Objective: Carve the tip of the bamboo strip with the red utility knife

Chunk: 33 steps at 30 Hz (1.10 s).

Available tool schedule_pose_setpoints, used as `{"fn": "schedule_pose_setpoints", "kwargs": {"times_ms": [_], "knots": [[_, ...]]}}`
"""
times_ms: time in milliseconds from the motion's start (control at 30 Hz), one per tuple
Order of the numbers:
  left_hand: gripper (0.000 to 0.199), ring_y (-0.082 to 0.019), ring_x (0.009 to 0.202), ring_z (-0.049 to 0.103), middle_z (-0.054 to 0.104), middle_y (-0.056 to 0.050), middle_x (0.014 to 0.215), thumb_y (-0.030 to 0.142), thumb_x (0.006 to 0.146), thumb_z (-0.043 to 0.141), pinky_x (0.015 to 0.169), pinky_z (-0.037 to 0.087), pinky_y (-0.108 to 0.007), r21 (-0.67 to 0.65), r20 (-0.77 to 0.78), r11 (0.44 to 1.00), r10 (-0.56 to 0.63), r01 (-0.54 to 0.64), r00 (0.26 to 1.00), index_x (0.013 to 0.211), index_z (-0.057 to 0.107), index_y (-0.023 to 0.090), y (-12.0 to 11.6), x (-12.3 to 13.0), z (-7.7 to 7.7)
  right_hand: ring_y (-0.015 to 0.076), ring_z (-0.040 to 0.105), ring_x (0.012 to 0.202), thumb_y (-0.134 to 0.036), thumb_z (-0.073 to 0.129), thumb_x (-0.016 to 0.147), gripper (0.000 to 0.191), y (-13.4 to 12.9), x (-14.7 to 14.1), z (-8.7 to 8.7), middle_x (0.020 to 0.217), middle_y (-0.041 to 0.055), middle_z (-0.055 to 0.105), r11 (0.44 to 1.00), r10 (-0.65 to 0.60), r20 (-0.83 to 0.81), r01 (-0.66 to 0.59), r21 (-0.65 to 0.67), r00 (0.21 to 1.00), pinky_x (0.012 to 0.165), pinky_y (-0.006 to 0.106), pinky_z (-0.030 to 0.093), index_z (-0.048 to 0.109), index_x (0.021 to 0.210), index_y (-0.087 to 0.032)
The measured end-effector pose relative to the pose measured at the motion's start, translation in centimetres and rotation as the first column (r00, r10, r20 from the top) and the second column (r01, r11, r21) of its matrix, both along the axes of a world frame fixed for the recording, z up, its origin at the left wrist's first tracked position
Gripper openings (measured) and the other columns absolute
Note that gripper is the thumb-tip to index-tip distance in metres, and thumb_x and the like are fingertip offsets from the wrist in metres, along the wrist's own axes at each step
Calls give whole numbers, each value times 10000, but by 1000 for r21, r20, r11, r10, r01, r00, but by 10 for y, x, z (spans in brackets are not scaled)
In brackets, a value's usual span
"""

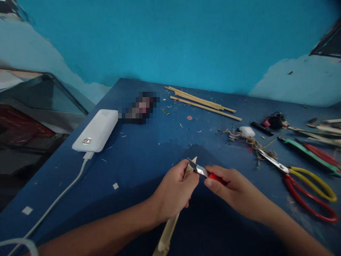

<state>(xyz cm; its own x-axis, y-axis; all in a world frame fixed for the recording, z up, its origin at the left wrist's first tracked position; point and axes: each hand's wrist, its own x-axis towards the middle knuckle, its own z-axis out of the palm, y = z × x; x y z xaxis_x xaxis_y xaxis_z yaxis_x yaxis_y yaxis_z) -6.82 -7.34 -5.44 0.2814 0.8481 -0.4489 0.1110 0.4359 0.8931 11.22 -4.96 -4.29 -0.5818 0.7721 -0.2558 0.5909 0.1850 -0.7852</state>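
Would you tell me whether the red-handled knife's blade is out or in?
Out: the metal blade shows beyond the red handle, near the left hand.

The item behind the power bank (96, 131) was pixelated past recognition. The left hand (174, 188) covered the middle of the pale stick (169, 231), whose near end ran off the bottom edge. The right hand (234, 190) hid part of the knife's red handle (216, 178). Both forearms, the white cable (62, 193) and the sticks at far right (323, 131) were cut off, those sticks also blurred.
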Motion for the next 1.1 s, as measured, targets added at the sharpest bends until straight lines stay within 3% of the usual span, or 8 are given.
{"fn": "schedule_pose_setpoints", "kwargs": {"times_ms": [433,733,967,1100], "knots": [[281,-74,411,411,432,83,494,477,860,435,430,341,-194,84,-93,996,-29,37,995,851,489,201,-5,1,-1,114,433,593,-451,391,928,329,4,6,2,687,-21,517,998,54,14,-53,-38,998,532,225,343,556,815,-189],[315,-104,436,430,447,74,472,478,860,415,468,331,-227,132,-208,990,-24,53,978,893,519,182,-2,2,4,120,450,597,-434,429,914,274,3,3,-5,673,-32,522,1000,7,44,-8,22,999,534,224,344,561,842,-205],[303,-113,463,439,423,74,469,470,859,415,485,331,-233,157,-217,987,62,-27,974,834,508,182,0,5,1,139,503,599,-408,426,915,234,-5,-7,-11,678,-25,576,992,-106,75,99,82,992,554,242,364,548,846,-221],[306,-115,467,435,424,69,467,473,857,412,482,327,-235,166,-234,985,91,-53,968,809,503,185,2,7,0,170,544,633,-429,437,903,235,-8,-12,-15,704,-12,617,978,-190,109,178,111,976,574,264,381,567,950,-240]]}}
